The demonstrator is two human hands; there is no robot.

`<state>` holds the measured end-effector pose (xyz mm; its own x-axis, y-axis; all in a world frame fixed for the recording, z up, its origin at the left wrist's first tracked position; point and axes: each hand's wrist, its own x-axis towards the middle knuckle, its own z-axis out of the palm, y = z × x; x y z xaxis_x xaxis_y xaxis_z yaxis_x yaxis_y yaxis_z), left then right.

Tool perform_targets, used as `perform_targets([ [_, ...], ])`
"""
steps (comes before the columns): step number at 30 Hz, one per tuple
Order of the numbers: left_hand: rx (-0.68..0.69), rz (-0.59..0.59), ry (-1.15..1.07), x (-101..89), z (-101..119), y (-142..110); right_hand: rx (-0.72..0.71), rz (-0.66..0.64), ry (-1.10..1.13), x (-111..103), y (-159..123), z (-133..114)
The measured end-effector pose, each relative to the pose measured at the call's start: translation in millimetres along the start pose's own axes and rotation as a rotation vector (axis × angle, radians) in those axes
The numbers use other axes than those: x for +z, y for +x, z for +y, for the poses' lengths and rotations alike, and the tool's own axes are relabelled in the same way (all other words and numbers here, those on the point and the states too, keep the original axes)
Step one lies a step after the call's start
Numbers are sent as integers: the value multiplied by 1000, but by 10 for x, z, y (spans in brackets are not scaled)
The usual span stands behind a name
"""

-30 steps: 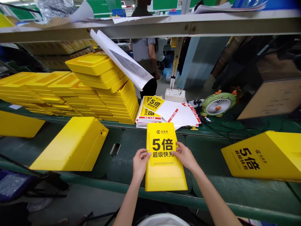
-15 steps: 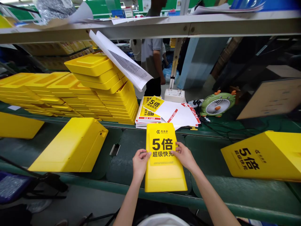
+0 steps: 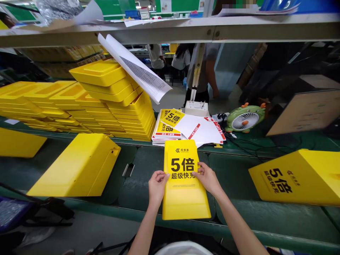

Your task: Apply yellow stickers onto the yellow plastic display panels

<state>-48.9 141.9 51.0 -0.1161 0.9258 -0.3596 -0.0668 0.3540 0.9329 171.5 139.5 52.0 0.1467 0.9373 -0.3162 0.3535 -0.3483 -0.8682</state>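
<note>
In the middle of the head view a yellow sticker [image 3: 182,159] with black print lies over the upper face of a yellow plastic housing [image 3: 186,209]. My left hand [image 3: 157,186] pinches the sticker's left edge between thumb and fingers. On the opposite edge my right hand [image 3: 208,179] grips it, the thumb over the last printed character. Whether the sticker's lower part is stuck down or loose, I cannot tell. Just beyond the housing is a pile of printed sticker sheets [image 3: 170,131], partly peeled.
The green conveyor belt [image 3: 143,184] carries a plain yellow housing [image 3: 77,170] on the left and a labelled one [image 3: 294,177] on the right. Stacked yellow shells [image 3: 127,117], a green fan [image 3: 245,118] and a shelf beam [image 3: 159,33] stand beyond. People are in the background.
Both hands keep the same hold on the sticker's edges, with hardly any movement. The view has shifted slightly. In the background a person has moved to the right.
</note>
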Motion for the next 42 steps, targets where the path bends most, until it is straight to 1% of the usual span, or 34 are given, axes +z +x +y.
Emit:
perform_targets([
  [6,16,2,63,-25,-29,51,-3,22,-62,-16,-70,-54],
  [9,43,27,126,-81,-25,14,-87,27,-130,-78,-179,-18],
  [10,70,72,160,-89,-25,-33,-124,32,-150,-104,-219,19],
  [11,126,145,224,-81,-29,-100,-144,36,-158,-128,-257,66],
  [12,217,223,316,-53,-37,-184,-140,39,-150,-146,-294,122],
  [13,344,262,432,0,-49,-279,-110,38,-123,-154,-329,183],
  [14,494,228,571,78,-63,-375,-62,29,-83,-149,-363,241],
  [15,642,112,721,177,-77,-458,-11,13,-37,-131,-397,294],
  [16,761,-65,863,292,-85,-511,32,-8,7,-98,-433,338],
  [17,831,-254,976,413,-83,-521,64,-34,47,-53,-471,370],
  [18,860,-396,1076,530,-66,-474,87,-53,79,0,-509,392],
  [19,855,-465,1166,635,-32,-364,104,-69,109,56,-547,405],
  [20,831,-466,1237,719,22,-193,122,-80,140,110,-582,412],
  [22,776,-376,1322,820,180,292,162,-99,208,196,-635,417],
  [24,744,-291,1346,852,365,821,191,-118,259,237,-660,417],
  [25,728,-246,1351,856,444,1035,193,-119,264,242,-663,416],
  [26,725,-220,1351,858,504,1182,185,-107,255,239,-663,413],
  [27,731,-218,1353,855,536,1245,168,-91,241,232,-662,409],
  [28,748,-245,1357,845,540,1219,147,-73,223,222,-661,405],
  [29,777,-300,1362,823,518,1109,129,-59,205,212,-662,402],
  [30,817,-391,1365,783,477,934,116,-46,187,205,-664,401],
  [32,902,-622,1357,654,377,499,104,-30,149,198,-671,414],
  [33,946,-770,1329,577,338,307,105,-28,127,199,-673,427],
  [34,976,-893,1303,505,319,172,107,-25,99,203,-674,445],
  [35,1000,-1016,1274,451,324,115,105,-23,70,208,-673,463],
  [36,1009,-1098,1255,426,352,145,101,-19,42,214,-670,479],
  [37,1001,-1124,1255,437,399,257,97,-16,19,220,-665,489],
  [38,987,-1113,1264,486,459,432,96,-11,6,226,-661,493],
  [39,954,-1033,1292,571,521,639,100,-7,6,230,-658,488],
  [40,925,-929,1308,682,576,843,112,-7,17,232,-657,477],
  [41,911,-854,1309,805,616,1005,121,-5,37,232,-660,462],
  [42,894,-773,1308,921,635,1097,127,-3,63,231,-666,448],
])
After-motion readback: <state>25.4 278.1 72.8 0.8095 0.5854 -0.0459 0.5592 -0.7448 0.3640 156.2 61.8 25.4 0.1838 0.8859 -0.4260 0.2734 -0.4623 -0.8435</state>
